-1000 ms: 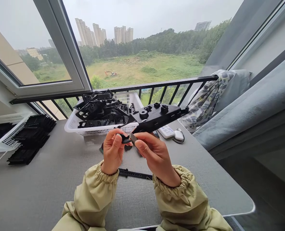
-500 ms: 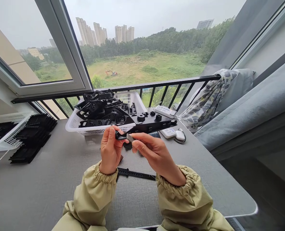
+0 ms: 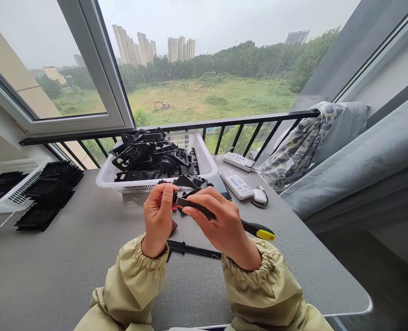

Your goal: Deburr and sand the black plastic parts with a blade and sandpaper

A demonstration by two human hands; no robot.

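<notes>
Both hands are close together: left hand [image 3: 158,212] pinches a black plastic part [image 3: 186,183]; right hand [image 3: 221,225] grips a black, yellow-tipped tool [image 3: 255,229].

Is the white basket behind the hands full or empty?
Full. The white basket is heaped with black plastic parts that rise above its rim, most on its left side.
</notes>
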